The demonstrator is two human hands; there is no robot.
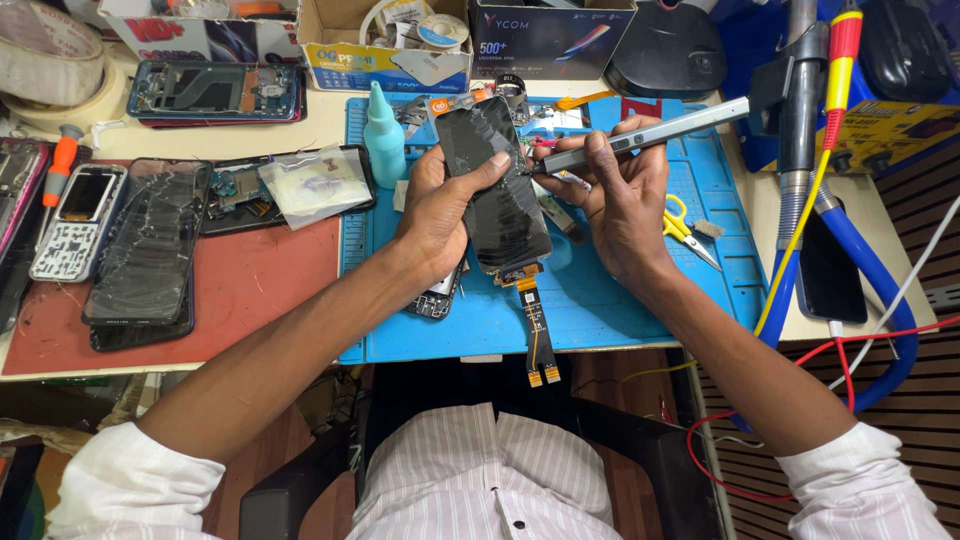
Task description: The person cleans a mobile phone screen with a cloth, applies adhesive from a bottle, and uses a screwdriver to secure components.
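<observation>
Resting in left hand [435,205], phone screen [497,190] meets tool [640,135].

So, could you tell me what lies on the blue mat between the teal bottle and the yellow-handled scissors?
In the head view, the left hand holds a cracked phone screen there.

Blue mat [620,300] is open at 5 o'clock below the hands. At 12, teal bottle [384,125] and boxes [385,60] block the back edge. Scissors [685,228] lie at 3, just beside the right hand [620,200]. Blue hose [860,270] and red wires [850,360] close off 4. Cracked phones [140,250] fill the red mat [270,290] at 9
</observation>
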